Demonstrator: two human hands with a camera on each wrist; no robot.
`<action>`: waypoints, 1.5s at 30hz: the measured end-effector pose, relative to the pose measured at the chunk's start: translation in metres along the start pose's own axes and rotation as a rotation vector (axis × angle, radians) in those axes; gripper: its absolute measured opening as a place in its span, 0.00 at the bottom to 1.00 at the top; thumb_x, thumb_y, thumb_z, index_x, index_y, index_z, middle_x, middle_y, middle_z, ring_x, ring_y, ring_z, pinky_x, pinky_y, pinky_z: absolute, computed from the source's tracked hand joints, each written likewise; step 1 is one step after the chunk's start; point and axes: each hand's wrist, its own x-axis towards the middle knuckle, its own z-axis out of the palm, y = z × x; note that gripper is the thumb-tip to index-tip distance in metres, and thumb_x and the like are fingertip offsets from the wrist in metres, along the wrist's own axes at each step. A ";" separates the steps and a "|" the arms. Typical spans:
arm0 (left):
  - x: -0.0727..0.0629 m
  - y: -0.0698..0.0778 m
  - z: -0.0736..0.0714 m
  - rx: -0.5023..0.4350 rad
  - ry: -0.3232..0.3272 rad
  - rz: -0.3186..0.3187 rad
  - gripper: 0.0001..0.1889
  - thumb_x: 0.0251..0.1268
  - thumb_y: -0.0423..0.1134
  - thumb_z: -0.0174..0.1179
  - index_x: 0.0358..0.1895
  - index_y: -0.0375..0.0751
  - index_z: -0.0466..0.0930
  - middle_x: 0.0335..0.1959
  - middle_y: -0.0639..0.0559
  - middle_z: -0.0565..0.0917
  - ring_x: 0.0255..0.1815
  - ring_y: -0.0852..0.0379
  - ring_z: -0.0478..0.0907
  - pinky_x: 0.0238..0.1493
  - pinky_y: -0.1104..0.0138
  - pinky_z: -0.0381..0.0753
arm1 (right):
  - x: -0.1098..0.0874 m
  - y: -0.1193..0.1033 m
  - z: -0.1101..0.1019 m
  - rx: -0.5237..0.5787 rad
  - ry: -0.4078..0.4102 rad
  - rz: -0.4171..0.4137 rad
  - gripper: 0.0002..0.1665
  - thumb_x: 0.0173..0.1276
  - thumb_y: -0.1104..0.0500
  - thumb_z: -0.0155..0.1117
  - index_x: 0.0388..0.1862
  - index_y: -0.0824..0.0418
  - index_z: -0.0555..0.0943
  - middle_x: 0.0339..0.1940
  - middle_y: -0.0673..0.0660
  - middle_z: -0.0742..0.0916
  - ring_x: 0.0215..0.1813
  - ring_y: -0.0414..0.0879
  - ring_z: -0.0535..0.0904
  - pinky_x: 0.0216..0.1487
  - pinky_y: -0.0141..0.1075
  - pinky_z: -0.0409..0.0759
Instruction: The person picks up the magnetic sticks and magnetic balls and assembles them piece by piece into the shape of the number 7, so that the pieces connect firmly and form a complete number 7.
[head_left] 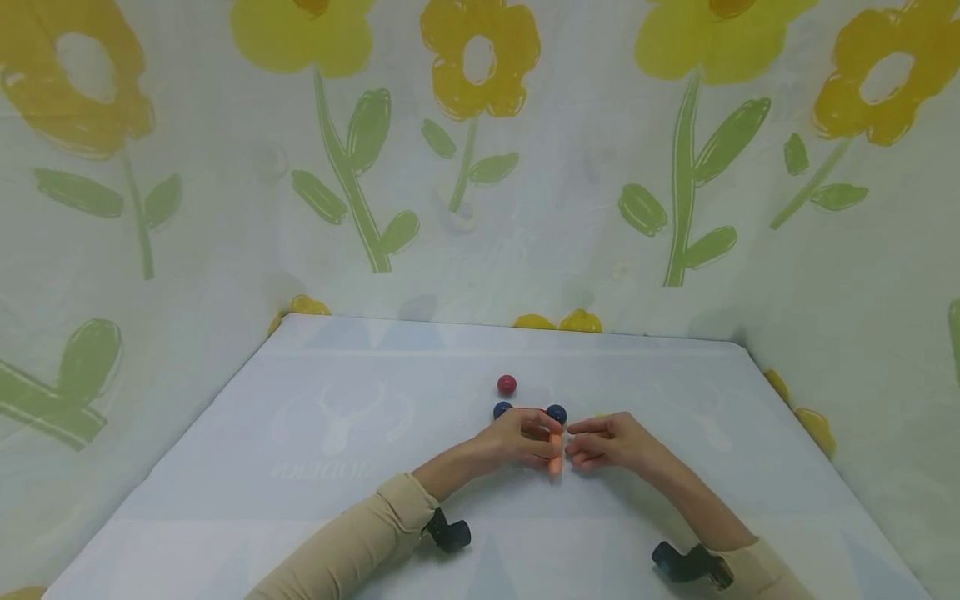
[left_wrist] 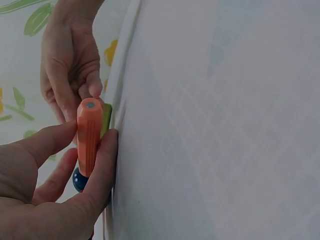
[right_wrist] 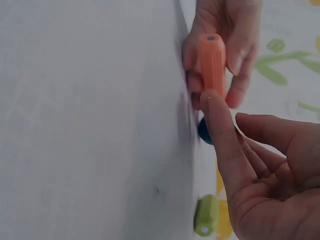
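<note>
Between the fingers and thumb of my left hand (head_left: 517, 437) is an orange ridged magnetic stick (head_left: 555, 454), with a grey spot on its end. At its far end in the left wrist view sits a dark blue ball (left_wrist: 80, 180); I cannot tell whether they touch. My right hand (head_left: 615, 442) is just right of the stick, fingers bent loosely and nothing held. Two dark blue balls show in the head view, one beside the left hand (head_left: 503, 409) and another beyond the fingertips (head_left: 557, 413). A strip of red between them is mostly hidden.
A red ball (head_left: 507, 385) lies farther back on the white table (head_left: 420, 367). In the right wrist view a green stick (right_wrist: 206, 216) lies near the right hand. Flower-printed cloth (head_left: 525, 250) stands behind the table.
</note>
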 end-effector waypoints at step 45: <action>-0.001 -0.001 0.001 0.048 0.013 0.004 0.14 0.61 0.38 0.67 0.50 0.43 0.82 0.45 0.51 0.84 0.46 0.58 0.78 0.47 0.66 0.85 | 0.001 0.005 -0.032 -0.589 0.360 -0.101 0.15 0.64 0.60 0.68 0.50 0.61 0.84 0.46 0.59 0.88 0.45 0.49 0.83 0.43 0.39 0.83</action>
